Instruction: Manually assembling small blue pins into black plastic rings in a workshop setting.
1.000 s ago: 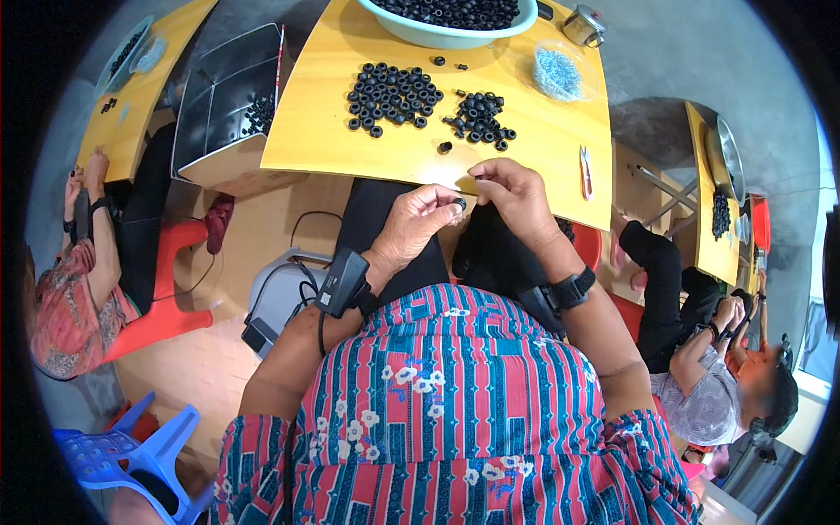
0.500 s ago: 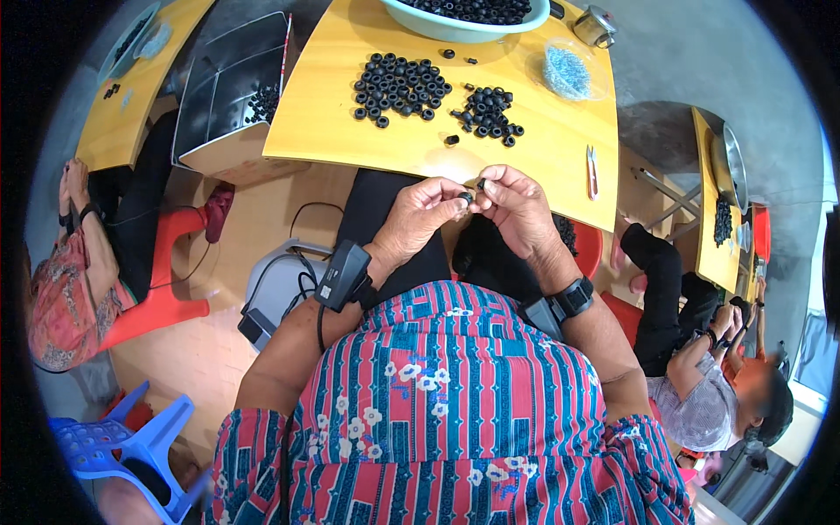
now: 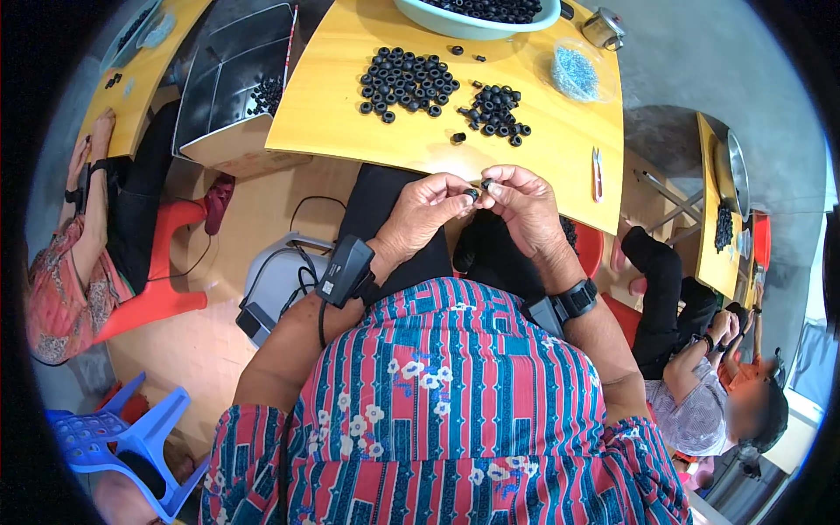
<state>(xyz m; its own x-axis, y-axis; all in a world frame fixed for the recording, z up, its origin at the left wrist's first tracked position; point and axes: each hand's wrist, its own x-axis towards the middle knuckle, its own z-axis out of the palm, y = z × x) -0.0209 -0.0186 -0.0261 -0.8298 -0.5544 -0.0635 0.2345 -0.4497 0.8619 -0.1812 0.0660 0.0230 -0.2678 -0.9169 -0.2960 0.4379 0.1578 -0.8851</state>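
Head cam: left hand [image 3: 426, 210] & right hand [image 3: 520, 206] together, each pinching a black ring [image 3: 472, 194] at table [image 3: 350, 131] edge, 12 o'clock; prob mid-assembly, next needs alignment.

Pale green basin [image 3: 442, 24] at the yellow table's [image 3: 350, 131] far edge; clear bag of small metal bits [image 3: 575, 73] and red-handled snips [image 3: 598, 164] to its right; blue plastic stool [image 3: 118, 437] lower left.
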